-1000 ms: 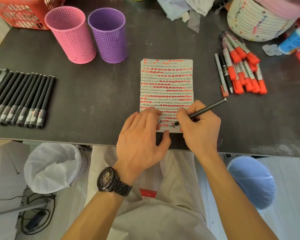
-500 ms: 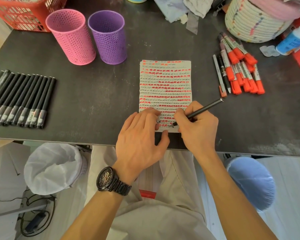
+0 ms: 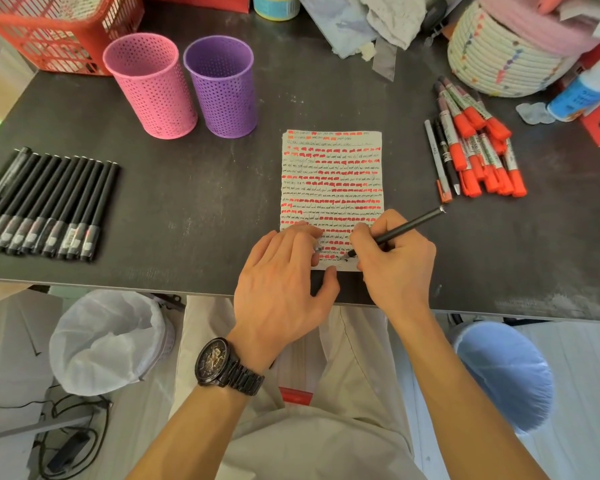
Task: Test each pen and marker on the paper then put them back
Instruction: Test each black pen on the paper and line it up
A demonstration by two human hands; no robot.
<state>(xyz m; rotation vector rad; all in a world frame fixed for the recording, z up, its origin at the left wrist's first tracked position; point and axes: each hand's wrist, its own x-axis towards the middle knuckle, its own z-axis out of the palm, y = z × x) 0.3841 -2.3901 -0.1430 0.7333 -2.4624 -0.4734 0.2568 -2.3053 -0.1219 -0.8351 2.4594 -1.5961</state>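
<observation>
Pen [image 3: 413,224] first, nearest me: my right hand [image 3: 395,271] grips its black barrel in a writing hold. The tip is down on the last free line of the paper [image 3: 333,174], close to the near edge of the table [image 3: 187,202]. My left hand [image 3: 281,289] lies just beside it, fingers straight, pressing the sheet's lower left corner flat. I judge this pen is mid-test. Rows of black scribble and orange dabs fill the sheet almost to the bottom, so little room remains.

Farther out, a row of black pens [image 3: 45,206] lies to the left and a heap of orange markers [image 3: 478,147] to the right, all loose on the tabletop. At the back, the pink cup [image 3: 149,84] and purple cup [image 3: 222,84] show nothing above their rims, so the putting-back looks undone. Which pens are already tested I cannot tell.
</observation>
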